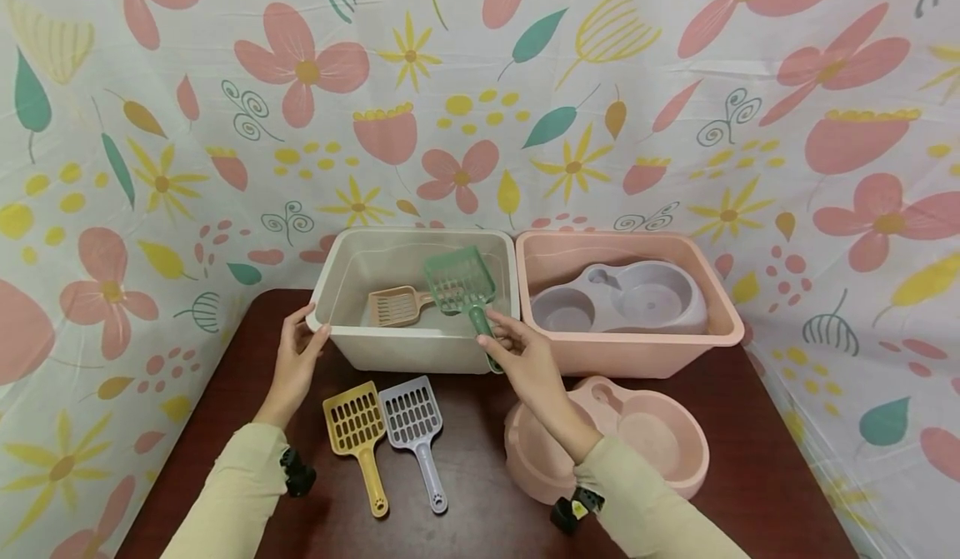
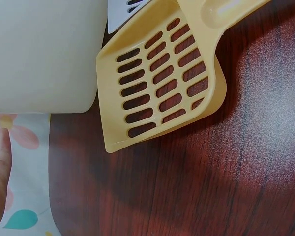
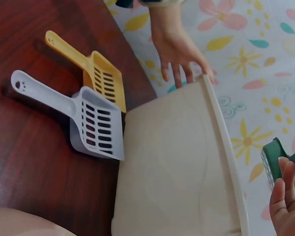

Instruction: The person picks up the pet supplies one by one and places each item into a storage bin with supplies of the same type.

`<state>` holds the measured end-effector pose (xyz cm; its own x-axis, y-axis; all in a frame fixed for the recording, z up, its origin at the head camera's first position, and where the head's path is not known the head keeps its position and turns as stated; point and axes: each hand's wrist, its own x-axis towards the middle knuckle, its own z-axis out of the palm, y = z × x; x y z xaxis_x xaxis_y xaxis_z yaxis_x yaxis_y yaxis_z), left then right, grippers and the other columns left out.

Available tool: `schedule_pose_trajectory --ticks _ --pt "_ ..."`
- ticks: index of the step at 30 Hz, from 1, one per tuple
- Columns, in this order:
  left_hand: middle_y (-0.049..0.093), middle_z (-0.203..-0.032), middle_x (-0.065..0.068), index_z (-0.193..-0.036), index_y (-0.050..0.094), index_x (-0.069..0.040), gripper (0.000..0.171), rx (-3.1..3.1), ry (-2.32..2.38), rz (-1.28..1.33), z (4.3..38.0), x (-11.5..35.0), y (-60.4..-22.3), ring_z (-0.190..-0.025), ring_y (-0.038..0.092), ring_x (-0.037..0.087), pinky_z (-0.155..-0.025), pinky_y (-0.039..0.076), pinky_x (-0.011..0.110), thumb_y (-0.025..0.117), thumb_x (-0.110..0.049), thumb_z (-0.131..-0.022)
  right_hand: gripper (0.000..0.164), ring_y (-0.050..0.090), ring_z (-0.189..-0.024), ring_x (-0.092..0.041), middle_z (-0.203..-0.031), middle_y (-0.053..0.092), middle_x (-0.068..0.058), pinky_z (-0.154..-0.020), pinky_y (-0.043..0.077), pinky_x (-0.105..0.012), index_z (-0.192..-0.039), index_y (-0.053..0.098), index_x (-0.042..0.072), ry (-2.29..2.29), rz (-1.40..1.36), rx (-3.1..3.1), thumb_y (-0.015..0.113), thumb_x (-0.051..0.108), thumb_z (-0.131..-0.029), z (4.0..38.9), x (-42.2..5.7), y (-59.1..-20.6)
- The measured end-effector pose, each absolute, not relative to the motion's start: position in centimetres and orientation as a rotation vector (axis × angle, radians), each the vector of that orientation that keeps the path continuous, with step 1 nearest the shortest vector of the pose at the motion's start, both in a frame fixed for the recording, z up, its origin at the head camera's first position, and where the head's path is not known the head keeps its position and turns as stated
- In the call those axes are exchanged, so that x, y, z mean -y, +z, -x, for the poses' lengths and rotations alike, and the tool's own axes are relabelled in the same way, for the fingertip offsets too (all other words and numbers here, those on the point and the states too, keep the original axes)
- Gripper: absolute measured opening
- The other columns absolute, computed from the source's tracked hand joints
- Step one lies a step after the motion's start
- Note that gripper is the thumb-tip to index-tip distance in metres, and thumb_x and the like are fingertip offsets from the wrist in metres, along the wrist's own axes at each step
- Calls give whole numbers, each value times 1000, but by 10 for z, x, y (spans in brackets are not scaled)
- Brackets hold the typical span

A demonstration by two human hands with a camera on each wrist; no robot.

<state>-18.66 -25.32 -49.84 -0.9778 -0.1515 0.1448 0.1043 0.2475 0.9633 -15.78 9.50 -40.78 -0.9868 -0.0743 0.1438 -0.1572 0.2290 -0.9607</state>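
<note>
My right hand (image 1: 525,355) grips the handle of a green litter scoop (image 1: 459,280), whose slotted head is raised over the white litter box (image 1: 420,351). In the right wrist view the scoop's dark green side shows past the fingers. At the box's front left corner, my left hand (image 1: 295,363) touches the rim with its fingers extended; the right wrist view shows these fingers spread. A beige litter scoop (image 1: 395,306) lies inside the white box. On the table in front are a yellow litter scoop (image 2: 160,93) and a pale lilac litter scoop (image 3: 98,123), side by side.
A pink litter box (image 1: 630,357) stands to the right of the white one, with a lilac double pet bowl (image 1: 600,280) inside. Partly behind my right forearm, a pink double pet bowl (image 1: 660,442) sits on the dark wood table (image 1: 480,476). Flowered cloth (image 1: 480,84) hangs behind.
</note>
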Motion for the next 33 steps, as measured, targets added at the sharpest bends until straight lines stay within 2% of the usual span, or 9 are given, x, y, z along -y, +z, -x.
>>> schedule_pose_trajectory --ticks 7,12,19,26,33 --pt "42 -137 17 -154 26 -16 56 2300 -1817 -57 187 252 -499 -111 47 12 -90 42 30 50 -30 -105 45 62 -85 -20 -102 70 -12 -66 46 -23 -133 64 9 1866 -248 2405 74 21 -91 174 -94 -409" --pt "41 -138 16 -154 25 -16 56 2307 -1813 -68 186 251 -497 -111 47 10 -90 41 28 50 -27 -105 43 63 -88 -20 -102 71 -11 -70 49 -26 -131 66 9 1814 -221 2413 75 21 -90 186 -92 -408" --pt "41 -140 16 -156 24 -17 58 2322 -1814 -63 185 252 -496 -110 47 7 -91 41 32 50 -28 -105 41 65 -91 -21 -103 71 -9 -73 51 -31 -129 67 11 1749 -190 2452 75 22 -90 199 -89 -409" --pt "43 -134 12 -155 25 -17 57 2324 -1791 -52 186 253 -498 -110 48 8 -89 43 27 50 -31 -105 40 65 -90 -21 -104 71 -10 -73 52 -34 -129 67 11 1700 -195 2460 75 21 -91 210 -86 -414" --pt "41 -136 20 -154 23 -6 59 2317 -1875 -46 171 241 -465 -107 48 5 -83 41 16 51 -22 -105 39 67 -89 -23 -103 72 -12 -75 54 -37 -127 68 8 1647 -203 2474 74 21 -91 221 -83 -416"
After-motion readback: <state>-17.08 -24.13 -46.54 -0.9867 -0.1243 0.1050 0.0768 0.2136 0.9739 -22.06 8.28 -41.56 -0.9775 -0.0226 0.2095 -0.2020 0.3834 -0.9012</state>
